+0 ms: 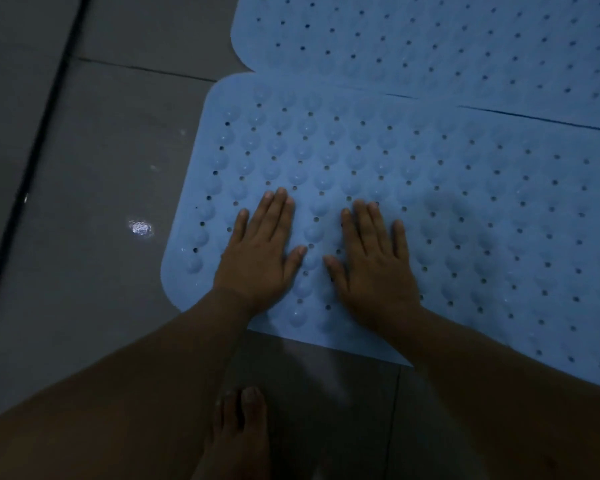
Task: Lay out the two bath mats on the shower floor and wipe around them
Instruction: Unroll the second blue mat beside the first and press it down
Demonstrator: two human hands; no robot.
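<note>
Two light blue rubber bath mats with drain holes and raised bumps lie flat on the grey tiled floor. The near mat [465, 209] fills the middle and right of the view. The far mat [430, 39] lies beyond it, their long edges touching. My left hand [260, 251] rests palm down on the near mat close to its left end. My right hand [371, 258] lies flat beside it, a little to the right. Both hands hold nothing.
Grey floor tiles [101, 133] with dark grout lines spread to the left; a wet glint [141, 228] shines there. My bare foot [239, 434] stands on the floor just in front of the near mat's edge.
</note>
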